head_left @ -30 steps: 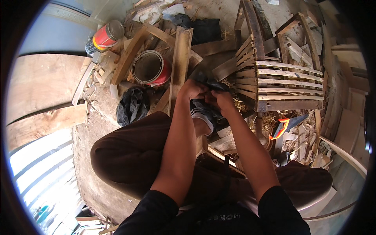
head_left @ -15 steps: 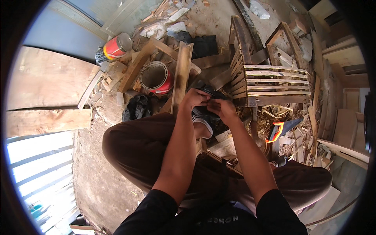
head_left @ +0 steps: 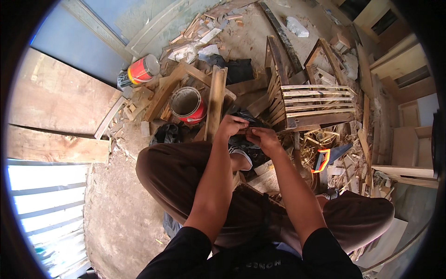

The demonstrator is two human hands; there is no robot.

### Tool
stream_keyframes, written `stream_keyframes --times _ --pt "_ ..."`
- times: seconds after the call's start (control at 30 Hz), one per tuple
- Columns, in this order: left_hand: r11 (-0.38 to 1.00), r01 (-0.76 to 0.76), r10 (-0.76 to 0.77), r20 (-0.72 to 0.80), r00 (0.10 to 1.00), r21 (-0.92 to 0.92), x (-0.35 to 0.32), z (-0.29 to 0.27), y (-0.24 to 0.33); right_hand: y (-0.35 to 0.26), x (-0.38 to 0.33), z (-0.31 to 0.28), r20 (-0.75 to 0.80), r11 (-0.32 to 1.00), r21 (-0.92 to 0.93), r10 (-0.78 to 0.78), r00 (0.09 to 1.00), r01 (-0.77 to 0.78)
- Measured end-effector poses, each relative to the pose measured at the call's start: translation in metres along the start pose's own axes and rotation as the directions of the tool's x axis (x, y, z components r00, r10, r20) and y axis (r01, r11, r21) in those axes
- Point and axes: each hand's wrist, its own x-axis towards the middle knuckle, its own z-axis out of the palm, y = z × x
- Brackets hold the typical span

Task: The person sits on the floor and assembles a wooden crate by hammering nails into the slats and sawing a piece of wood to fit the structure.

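My left hand (head_left: 230, 127) and my right hand (head_left: 265, 140) are close together, low in front of my crossed legs. Both have their fingers bent in a pinch at a crumpled black plastic bag (head_left: 245, 115), whose folds show above and between them. Anything small between the fingertips is too dark to make out. A foot in a light-edged shoe (head_left: 245, 158) is just below the hands. Left of them lies a long wooden plank (head_left: 215, 102), and to the right stands a slatted wooden frame (head_left: 318, 100).
A red paint bucket (head_left: 197, 111) stands left of the plank, and another red and yellow bucket (head_left: 141, 69) lies tilted farther off. A handsaw (head_left: 325, 159) with an orange-edged handle rests on straw and wood scraps at right. Plywood boards (head_left: 60, 93) lie at far left.
The view has shifted slightly, so the buckets and slatted frame sit a little differently in it. Both hands stay together at the black plastic, with only small finger movement.
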Motion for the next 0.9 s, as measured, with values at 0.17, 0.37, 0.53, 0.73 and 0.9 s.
stream_keyframes --times 0.17,0.37,0.53,0.73,0.9 --pt "0.999 0.002 -0.001 0.024 1.0 -0.05 -0.007 0.001 -0.001 -0.002 -0.007 0.008 -0.076 0.999 -0.05 -0.006 0.997 0.002" --pt "0.996 -0.05 0.051 0.013 0.999 -0.074 -0.017 -0.006 -0.007 -0.002 -0.008 0.013 -0.083 0.988 -0.157 -0.005 0.997 -0.008" --pt "0.994 -0.056 0.059 0.025 0.998 -0.096 -0.021 -0.019 -0.017 0.002 -0.002 0.018 -0.051 0.969 -0.245 0.006 0.999 -0.018" --pt "0.997 -0.076 0.077 -0.016 0.997 0.021 -0.035 -0.011 -0.018 0.011 0.002 0.014 -0.069 0.925 -0.381 -0.026 0.997 -0.002" --pt "0.995 -0.068 0.072 0.049 0.996 -0.077 -0.029 -0.008 -0.018 0.014 0.014 0.0 0.02 0.698 -0.706 -0.155 0.988 0.124"
